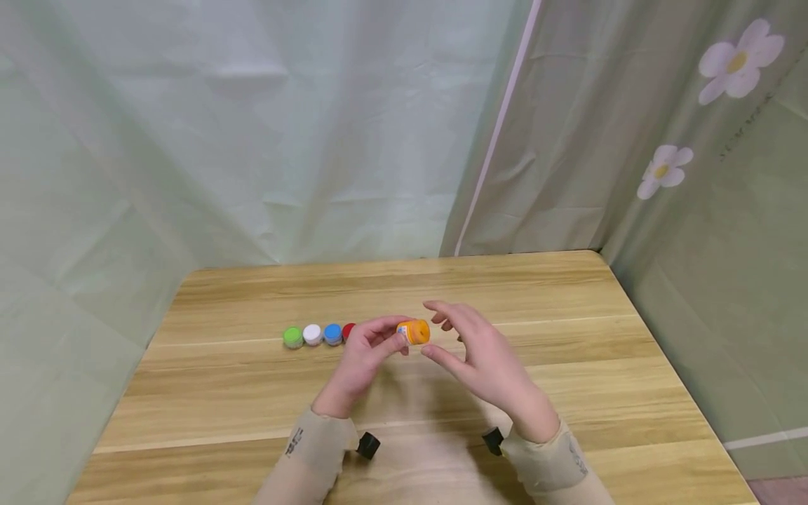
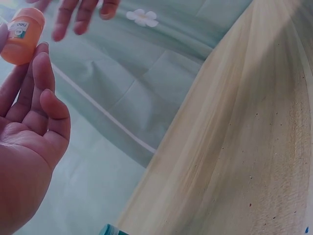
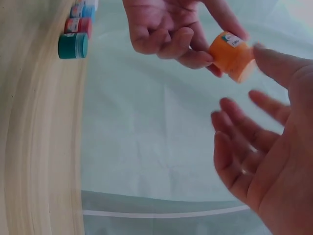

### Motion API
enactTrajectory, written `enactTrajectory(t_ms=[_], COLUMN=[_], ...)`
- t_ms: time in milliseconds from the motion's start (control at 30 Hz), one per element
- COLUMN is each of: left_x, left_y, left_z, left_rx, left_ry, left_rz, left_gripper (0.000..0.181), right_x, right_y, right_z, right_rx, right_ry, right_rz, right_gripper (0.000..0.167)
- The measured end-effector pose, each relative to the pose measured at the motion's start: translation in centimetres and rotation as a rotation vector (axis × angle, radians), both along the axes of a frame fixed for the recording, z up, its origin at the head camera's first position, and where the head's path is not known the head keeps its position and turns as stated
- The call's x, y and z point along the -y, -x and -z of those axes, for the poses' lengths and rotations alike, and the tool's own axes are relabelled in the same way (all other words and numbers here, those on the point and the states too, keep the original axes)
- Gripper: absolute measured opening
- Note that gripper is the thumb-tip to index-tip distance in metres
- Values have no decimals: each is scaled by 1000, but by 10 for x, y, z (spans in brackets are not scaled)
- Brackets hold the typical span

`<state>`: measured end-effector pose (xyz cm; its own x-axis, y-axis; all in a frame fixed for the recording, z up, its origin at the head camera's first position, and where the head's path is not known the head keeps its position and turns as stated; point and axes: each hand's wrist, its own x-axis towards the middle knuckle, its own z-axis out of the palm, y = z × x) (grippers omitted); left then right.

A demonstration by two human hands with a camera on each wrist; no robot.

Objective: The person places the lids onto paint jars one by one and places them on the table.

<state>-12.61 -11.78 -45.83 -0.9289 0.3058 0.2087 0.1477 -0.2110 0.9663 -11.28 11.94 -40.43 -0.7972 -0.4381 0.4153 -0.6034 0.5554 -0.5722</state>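
Observation:
A small orange paint jar (image 1: 414, 332) with a white and green label is pinched between the thumb and fingers of my left hand (image 1: 367, 354), above the table. In the left wrist view the jar (image 2: 23, 36) sits tilted at the fingertips. My right hand (image 1: 486, 354) is spread just right of the jar, thumb and fingers apart, gripping nothing. Seen from the right wrist, its thumb (image 3: 279, 61) lies close to the lid of the jar (image 3: 232, 56); whether they touch I cannot tell.
Left of my left hand stands a row of paint jars: light green (image 1: 293, 337), white (image 1: 312, 334), blue (image 1: 332, 334) and red (image 1: 348, 330). The right wrist view also shows a dark green jar (image 3: 73, 46). Behind the wooden table (image 1: 240, 393) hangs a pale curtain (image 1: 303, 126).

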Motion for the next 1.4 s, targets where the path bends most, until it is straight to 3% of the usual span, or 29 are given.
enactTrajectory(t_ms=[67, 233, 567, 833, 1100, 1267, 1400], left_x=[1, 1, 0, -4, -9, -9, -9], left_y=[0, 1, 0, -2, -3, -4, -4], left_z=[0, 0, 0, -2, -2, -2, -2], left_rx=[1, 2, 37, -48, -132, -143, -116], left_ry=[2, 7, 57, 68, 139, 200, 211], left_rz=[3, 23, 38, 81, 55, 30, 11], left_gripper=[37, 40, 35, 37, 29, 29, 28], right_x=[0, 3, 6, 8, 9, 9, 6], right_y=[1, 1, 0, -2, -2, -3, -3], right_z=[0, 0, 3, 5, 7, 7, 6], right_rx=[-39, -100, -100, -41, -80, 7, 96], right_ry=[5, 11, -36, -56, -96, -116, -100], right_rz=[-43, -96, -7, 55, 100, 135, 153], right_gripper=[58, 42, 31, 23, 42, 49, 44])
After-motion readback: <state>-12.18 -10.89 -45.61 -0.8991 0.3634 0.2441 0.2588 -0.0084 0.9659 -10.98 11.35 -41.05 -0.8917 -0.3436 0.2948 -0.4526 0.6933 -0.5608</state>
